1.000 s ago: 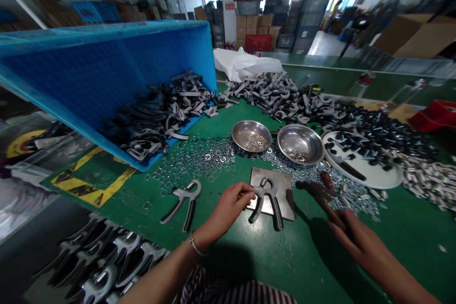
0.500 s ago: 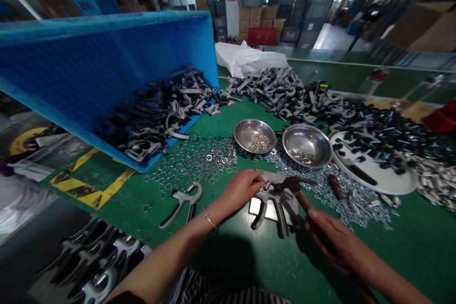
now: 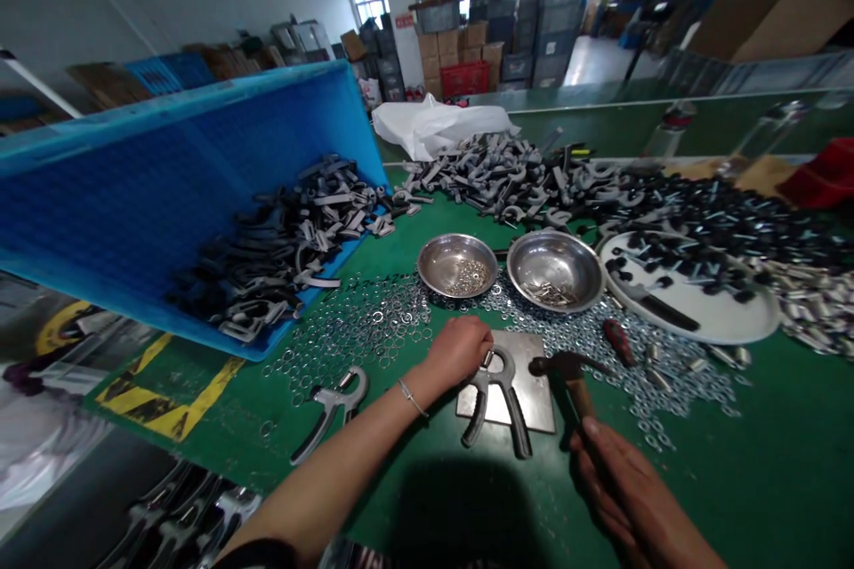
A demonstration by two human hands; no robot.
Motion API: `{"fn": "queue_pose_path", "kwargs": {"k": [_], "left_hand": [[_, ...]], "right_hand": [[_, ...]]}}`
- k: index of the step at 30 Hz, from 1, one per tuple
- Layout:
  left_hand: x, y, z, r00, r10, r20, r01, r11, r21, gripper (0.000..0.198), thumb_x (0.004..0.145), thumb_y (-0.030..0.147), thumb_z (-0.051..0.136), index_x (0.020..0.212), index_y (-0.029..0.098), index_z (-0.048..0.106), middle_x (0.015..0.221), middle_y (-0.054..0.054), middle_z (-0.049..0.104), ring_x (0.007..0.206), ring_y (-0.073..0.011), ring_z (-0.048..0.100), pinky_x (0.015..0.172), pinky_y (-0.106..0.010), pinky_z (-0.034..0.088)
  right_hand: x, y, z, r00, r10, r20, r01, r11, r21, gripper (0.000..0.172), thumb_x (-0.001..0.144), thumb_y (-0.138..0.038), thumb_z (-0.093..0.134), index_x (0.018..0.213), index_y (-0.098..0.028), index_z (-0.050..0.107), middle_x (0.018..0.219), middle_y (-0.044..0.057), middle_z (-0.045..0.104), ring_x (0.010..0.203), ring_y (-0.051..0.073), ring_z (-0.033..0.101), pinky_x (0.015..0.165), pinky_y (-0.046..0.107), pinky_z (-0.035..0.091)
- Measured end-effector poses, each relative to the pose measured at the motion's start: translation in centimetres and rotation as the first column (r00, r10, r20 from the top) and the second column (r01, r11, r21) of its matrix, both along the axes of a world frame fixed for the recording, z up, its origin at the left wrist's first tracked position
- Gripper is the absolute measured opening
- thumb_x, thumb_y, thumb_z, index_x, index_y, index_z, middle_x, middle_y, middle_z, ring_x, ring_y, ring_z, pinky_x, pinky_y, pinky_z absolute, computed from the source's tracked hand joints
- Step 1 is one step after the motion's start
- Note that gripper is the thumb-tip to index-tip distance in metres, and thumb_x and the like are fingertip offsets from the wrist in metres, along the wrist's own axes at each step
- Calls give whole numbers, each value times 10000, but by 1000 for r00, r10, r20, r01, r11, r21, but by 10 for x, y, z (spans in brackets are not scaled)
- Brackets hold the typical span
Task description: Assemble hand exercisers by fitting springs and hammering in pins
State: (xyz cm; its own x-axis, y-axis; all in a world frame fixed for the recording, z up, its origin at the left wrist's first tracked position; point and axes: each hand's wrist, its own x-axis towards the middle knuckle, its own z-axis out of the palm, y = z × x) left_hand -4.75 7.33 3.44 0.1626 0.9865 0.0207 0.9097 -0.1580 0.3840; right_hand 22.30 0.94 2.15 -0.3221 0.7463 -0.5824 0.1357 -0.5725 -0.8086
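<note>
My left hand (image 3: pixel 457 347) pinches the top of a grey and black hand-grip exerciser (image 3: pixel 497 398), which lies across a square steel plate (image 3: pixel 534 404) on the green table. My right hand (image 3: pixel 624 491) grips the wooden handle of a hammer (image 3: pixel 567 373). The hammer's dark head hovers just right of the exerciser's top, over the plate's right edge. A second finished exerciser (image 3: pixel 326 411) lies to the left on the table.
A tilted blue crate (image 3: pixel 153 196) holds grey handle parts. Two steel bowls (image 3: pixel 457 265) (image 3: pixel 555 268), a white plate (image 3: pixel 727 320) of black knobs, scattered washers (image 3: pixel 360 324), a red-handled screwdriver (image 3: pixel 619 341) and a pile of grey handles (image 3: pixel 507 173) lie beyond. More exercisers (image 3: pixel 180 524) lie at lower left.
The hammer swung in over the exerciser half a second ago and has now lifted back to the right. My left hand has stayed on the exerciser's top. The view has tilted a little.
</note>
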Motion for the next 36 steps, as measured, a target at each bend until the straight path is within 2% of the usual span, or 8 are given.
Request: {"fn": "queue_pose_path", "kwargs": {"k": [3,6,9,13,17,22,26,36], "left_hand": [[7,-3,4,985,-62,-161,72,996,59,194,931,157,517,847,126,689,872,-115,666,897,-254,610,832,-379,421],[15,-6,7,894,-198,-402,270,954,130,208,945,120,470,887,94,668,892,-132,645,906,-271,580,863,-424,401],[21,-8,4,833,-260,-489,370,918,143,217,957,117,445,914,76,654,910,-144,631,924,-280,559,897,-448,383],[18,-13,-3,909,-134,-394,199,972,128,189,970,162,461,942,87,631,937,-138,625,934,-274,555,879,-433,398],[4,-39,1,983,51,-177,-20,985,174,222,977,234,472,1134,116,575,1115,-126,599,1049,-263,525,912,-406,409],[-9,-66,4,981,-67,-182,88,990,111,168,918,154,521,1064,146,603,1082,-102,610,1032,-256,512,914,-397,381],[-10,-60,-2,952,-123,-281,147,987,63,98,935,183,543,895,156,629,960,-87,638,966,-257,524,843,-395,365],[-13,-52,-5,946,-142,-291,178,979,102,130,935,182,562,853,138,653,925,-92,653,951,-254,542,822,-386,350]], "right_hand": [[2,1,-2,999,36,13,-36,999,17,515,859,-741,480,902,-229,517,492,-97,434,320,40,232,298,151,198],[5,1,1,989,103,106,-112,990,81,497,869,-724,482,920,-231,517,519,-79,478,338,61,327,306,164,235],[10,2,9,965,175,197,-214,956,200,461,915,-675,452,847,-224,522,593,-48,537,390,76,417,343,182,308],[16,16,23,924,261,278,-344,886,312,431,964,-612,393,933,-223,576,697,-4,614,468,117,513,420,231,401],[14,37,49,835,284,471,-504,738,449,399,981,-572,371,989,-236,584,667,2,614,612,183,595,580,287,455],[-12,59,75,805,158,571,-544,581,606,391,1011,-539,277,922,-248,524,690,13,615,616,192,593,615,301,434],[-37,78,62,634,250,732,-731,504,460,354,996,-505,339,913,-229,546,752,57,683,677,237,652,638,323,440],[-29,74,51,627,313,714,-741,522,422,393,994,-526,345,859,-237,575,717,37,691,662,223,659,639,312,470]]}}
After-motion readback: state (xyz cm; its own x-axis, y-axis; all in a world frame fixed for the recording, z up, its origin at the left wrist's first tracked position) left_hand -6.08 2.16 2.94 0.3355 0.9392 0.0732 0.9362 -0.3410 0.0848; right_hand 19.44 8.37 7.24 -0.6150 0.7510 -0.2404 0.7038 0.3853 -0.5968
